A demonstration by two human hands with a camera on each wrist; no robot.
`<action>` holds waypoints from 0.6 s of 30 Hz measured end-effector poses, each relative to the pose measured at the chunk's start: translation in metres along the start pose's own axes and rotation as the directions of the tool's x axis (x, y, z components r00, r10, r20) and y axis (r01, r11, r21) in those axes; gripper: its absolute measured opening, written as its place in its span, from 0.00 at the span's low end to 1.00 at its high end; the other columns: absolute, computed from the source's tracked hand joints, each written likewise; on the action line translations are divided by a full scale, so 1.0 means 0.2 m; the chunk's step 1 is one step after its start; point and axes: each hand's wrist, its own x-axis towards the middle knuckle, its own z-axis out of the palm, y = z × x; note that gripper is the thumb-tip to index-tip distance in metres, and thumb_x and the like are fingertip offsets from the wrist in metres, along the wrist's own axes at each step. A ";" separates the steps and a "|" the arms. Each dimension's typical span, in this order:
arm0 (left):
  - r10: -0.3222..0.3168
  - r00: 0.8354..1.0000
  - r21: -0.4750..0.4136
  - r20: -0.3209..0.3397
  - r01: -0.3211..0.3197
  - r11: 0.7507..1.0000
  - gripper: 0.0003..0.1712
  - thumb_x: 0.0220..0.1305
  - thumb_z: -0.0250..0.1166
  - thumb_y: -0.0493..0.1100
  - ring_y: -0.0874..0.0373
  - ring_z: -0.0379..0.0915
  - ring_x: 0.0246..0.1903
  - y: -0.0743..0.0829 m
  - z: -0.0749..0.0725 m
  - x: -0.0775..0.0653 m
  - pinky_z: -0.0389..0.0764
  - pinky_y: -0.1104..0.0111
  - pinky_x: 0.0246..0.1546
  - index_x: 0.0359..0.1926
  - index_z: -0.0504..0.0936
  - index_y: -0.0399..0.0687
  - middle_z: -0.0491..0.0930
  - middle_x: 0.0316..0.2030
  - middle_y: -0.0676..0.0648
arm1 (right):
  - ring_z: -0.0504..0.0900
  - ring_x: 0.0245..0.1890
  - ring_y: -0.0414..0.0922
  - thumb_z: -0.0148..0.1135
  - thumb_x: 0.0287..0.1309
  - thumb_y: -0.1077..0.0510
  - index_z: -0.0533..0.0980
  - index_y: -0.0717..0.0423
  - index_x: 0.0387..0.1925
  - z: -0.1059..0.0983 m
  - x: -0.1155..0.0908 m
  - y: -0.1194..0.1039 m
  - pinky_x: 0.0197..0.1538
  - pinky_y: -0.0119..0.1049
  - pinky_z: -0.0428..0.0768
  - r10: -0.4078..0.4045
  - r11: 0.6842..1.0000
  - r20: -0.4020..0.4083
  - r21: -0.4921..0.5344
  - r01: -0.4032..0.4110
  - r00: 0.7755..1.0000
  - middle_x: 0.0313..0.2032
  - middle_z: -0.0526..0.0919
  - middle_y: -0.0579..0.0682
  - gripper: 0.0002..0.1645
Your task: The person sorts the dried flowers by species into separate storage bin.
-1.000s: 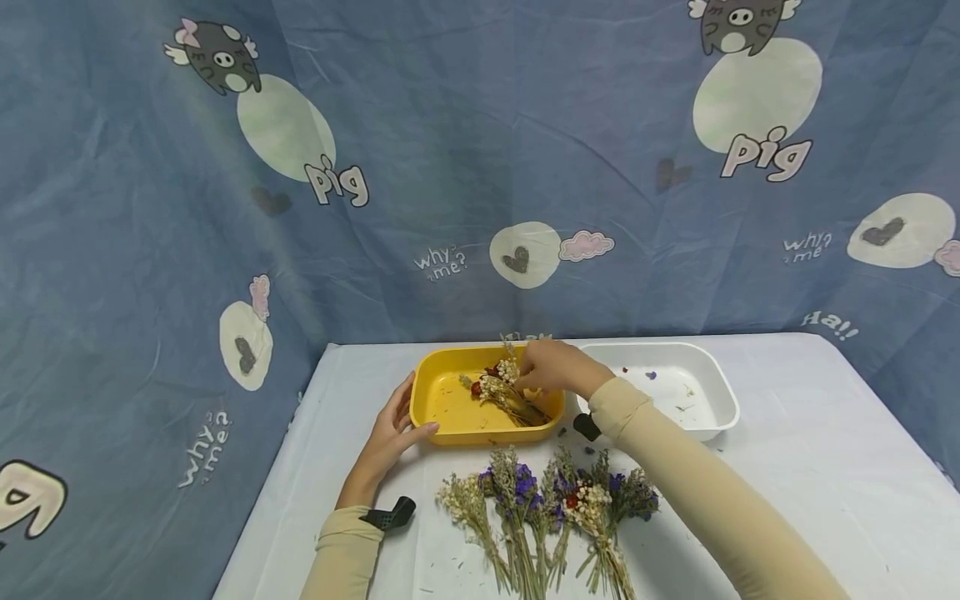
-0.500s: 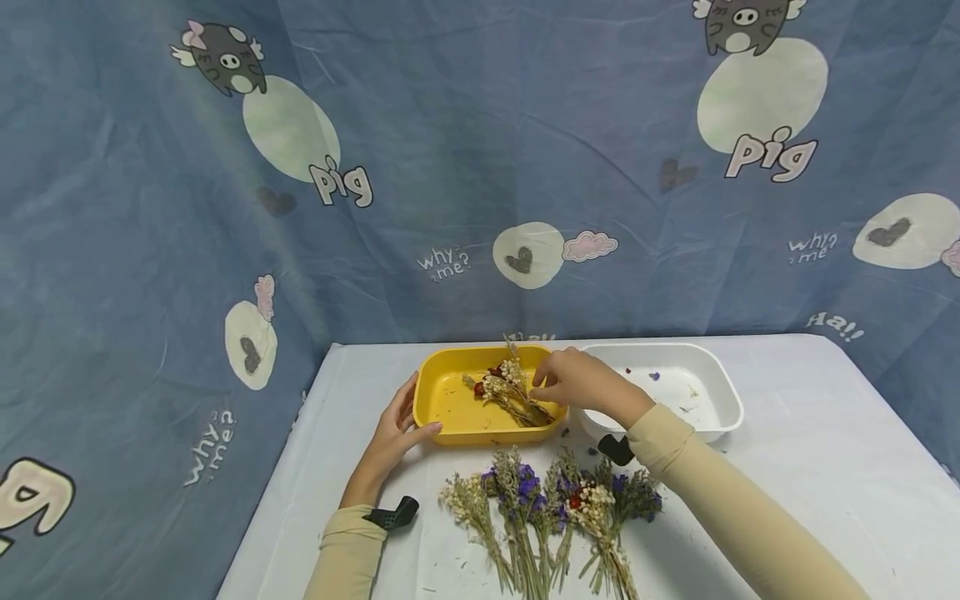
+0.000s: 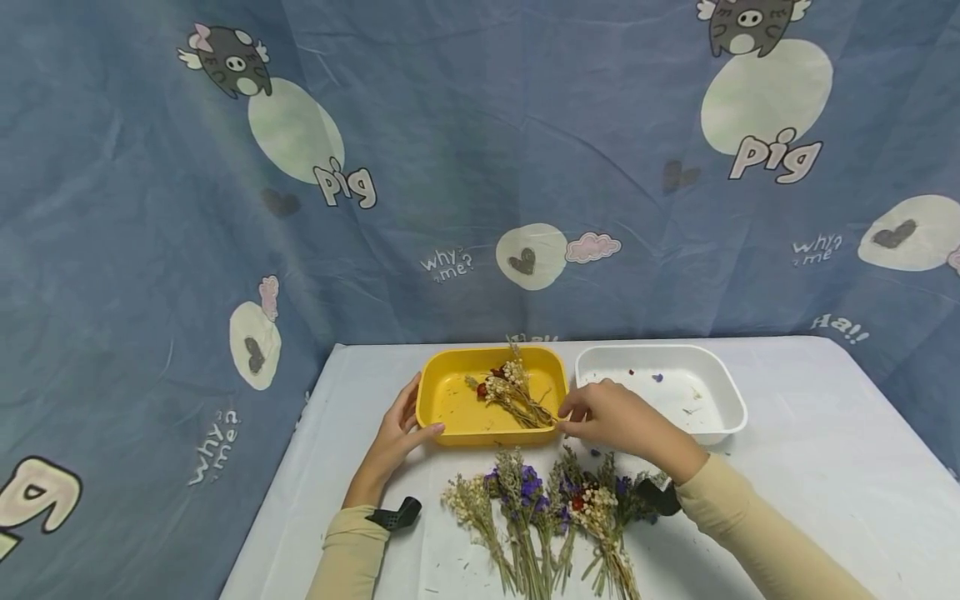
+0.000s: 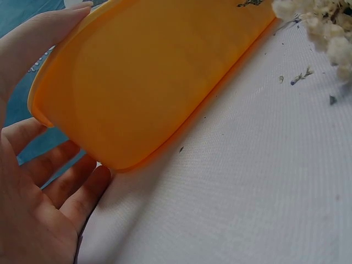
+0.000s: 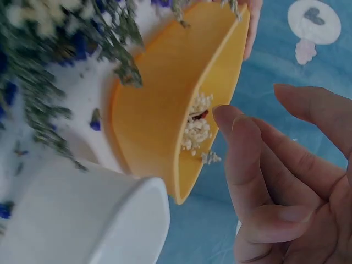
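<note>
My left hand (image 3: 392, 440) grips the left end of a yellow plastic tray (image 3: 456, 410); in the left wrist view its thumb lies on the rim and its fingers rest against the end wall. Inside the tray, toward the right, lies a small bunch of dried flowers (image 3: 504, 392) with cream and dark red heads, stems pointing to the near right corner. My right hand (image 3: 628, 421) hovers by that corner, overlapping the white tray. The right wrist view shows a gap between its thumb and forefinger, fingers loosely bent, nothing held.
A white tray (image 3: 718, 417) with a few plant bits stands right of the yellow one. In front lie dried bunches: cream flowers (image 3: 472, 507), purple flowers (image 3: 528, 485) and a red-and-cream bunch (image 3: 597, 510). Crumbs dot the white cloth. A blue patterned curtain (image 3: 420, 167) hangs behind.
My right hand has let go of the flowers in the yellow tray and drawn back right and toward me. The left hand keeps its hold on the tray.
</note>
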 end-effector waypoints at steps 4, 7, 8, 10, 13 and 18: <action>0.001 1.000 -0.011 0.000 -0.001 1.000 0.57 0.61 0.75 0.38 0.48 0.56 0.79 0.00 0.00 0.00 0.70 0.79 0.69 0.83 0.51 0.63 0.55 0.81 0.48 | 0.80 0.24 0.31 0.69 0.66 0.51 0.88 0.51 0.37 0.02 -0.08 0.00 0.31 0.28 0.81 -0.001 1.000 -0.006 0.019 0.001 1.000 0.28 0.89 0.41 0.10; 0.002 1.000 -0.014 0.004 -0.002 1.000 0.57 0.61 0.75 0.39 0.48 0.56 0.79 0.00 0.00 0.00 0.70 0.73 0.72 0.83 0.51 0.62 0.54 0.81 0.48 | 0.79 0.23 0.31 0.69 0.66 0.52 0.87 0.50 0.33 0.04 -0.14 0.01 0.30 0.28 0.79 -0.002 0.999 -0.003 0.037 0.002 1.000 0.27 0.89 0.41 0.08; 0.000 1.000 -0.015 0.005 0.000 1.000 0.57 0.61 0.75 0.39 0.48 0.56 0.79 0.00 0.00 0.00 0.69 0.70 0.73 0.83 0.51 0.62 0.54 0.81 0.49 | 0.79 0.23 0.30 0.69 0.65 0.52 0.87 0.50 0.32 0.05 -0.16 0.01 0.29 0.28 0.79 -0.005 0.999 -0.003 0.042 0.005 1.000 0.27 0.89 0.41 0.08; -0.004 1.000 -0.018 0.006 0.004 1.000 0.57 0.61 0.75 0.39 0.48 0.56 0.79 0.00 0.00 0.00 0.68 0.63 0.75 0.83 0.51 0.63 0.54 0.81 0.49 | 0.79 0.23 0.29 0.70 0.65 0.53 0.86 0.49 0.31 0.06 -0.19 0.02 0.29 0.27 0.78 -0.013 0.999 -0.001 0.050 0.013 1.000 0.26 0.88 0.39 0.07; -0.006 1.000 -0.023 0.002 0.006 1.000 0.57 0.61 0.75 0.38 0.47 0.55 0.79 0.00 0.00 0.00 0.65 0.57 0.76 0.82 0.51 0.63 0.54 0.81 0.48 | 0.78 0.23 0.27 0.70 0.64 0.53 0.85 0.47 0.29 0.09 -0.24 0.03 0.29 0.27 0.78 -0.018 0.998 -0.004 0.053 0.018 1.000 0.25 0.87 0.36 0.07; -0.008 1.000 -0.017 -0.001 0.008 1.000 0.57 0.61 0.75 0.38 0.46 0.55 0.79 0.00 0.00 0.00 0.64 0.54 0.77 0.83 0.51 0.63 0.54 0.81 0.47 | 0.79 0.24 0.26 0.71 0.63 0.52 0.83 0.43 0.27 0.13 -0.30 0.05 0.31 0.27 0.80 -0.004 0.997 -0.007 0.083 0.005 1.000 0.24 0.86 0.34 0.08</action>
